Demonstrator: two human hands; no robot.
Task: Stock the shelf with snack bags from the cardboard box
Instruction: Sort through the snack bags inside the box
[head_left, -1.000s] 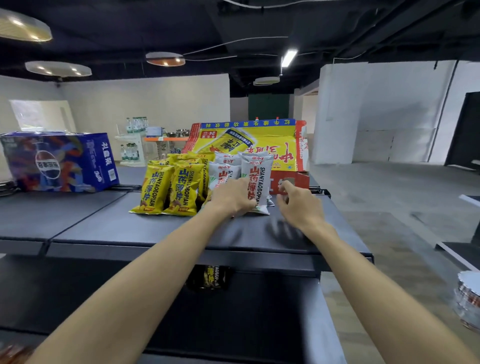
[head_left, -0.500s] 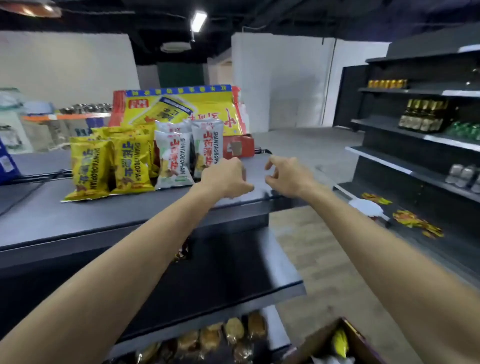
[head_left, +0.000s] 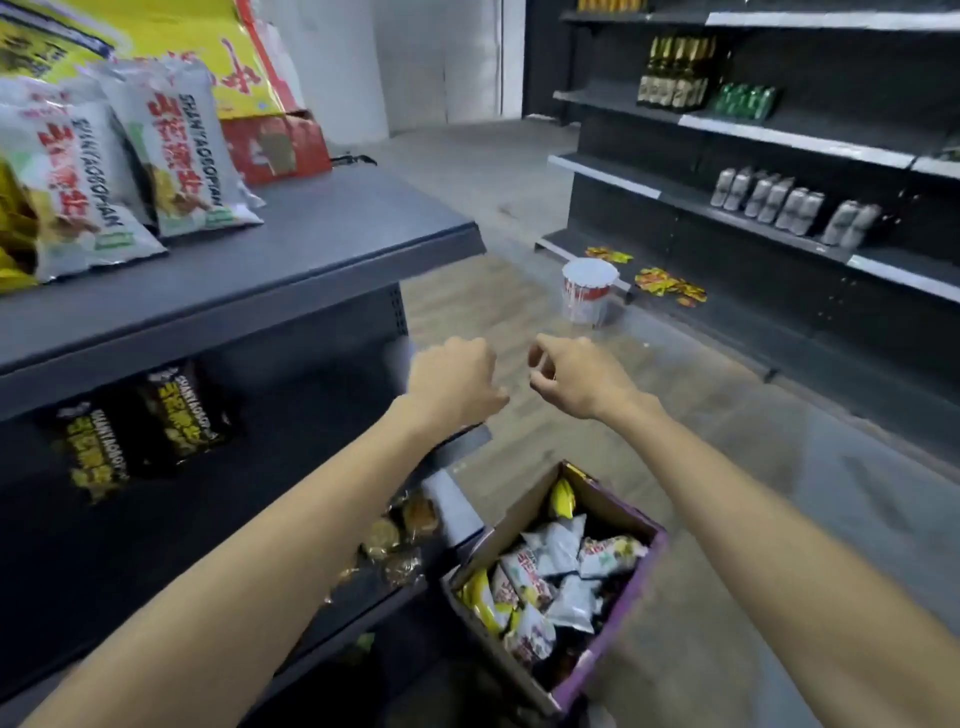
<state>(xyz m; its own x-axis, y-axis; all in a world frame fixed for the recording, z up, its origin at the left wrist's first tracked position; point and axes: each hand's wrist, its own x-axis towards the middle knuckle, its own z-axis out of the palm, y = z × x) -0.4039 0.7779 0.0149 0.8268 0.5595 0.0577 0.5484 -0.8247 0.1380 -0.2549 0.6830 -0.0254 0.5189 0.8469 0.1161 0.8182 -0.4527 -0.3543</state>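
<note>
A second ago I had both grips up at the white snack bags (head_left: 171, 150) on the top board of the shelf (head_left: 322, 244); now both have come away from them and dropped in front of the lower boards, and my view has swung down and to the right, so the cardboard box (head_left: 514, 519) on the floor is in sight below my forearms. The left grip (head_left: 452, 384) hangs with its fingers loosely curled under and has hold of nothing; the right grip (head_left: 576, 376) is just beside it, thumb and fingers bent towards each other in a slack pinch, also empty. The white bags stand leaning in a row on the top board, with black bags (head_left: 140, 426) on the board beneath. The box is still well filled with loose snack bags (head_left: 558, 545), white, yellow and dark ones jumbled together. I read this as one placement finished and the trip back for more begun: the stocking is only part done, and my next job is to lower both grips into the box for another bag
</note>
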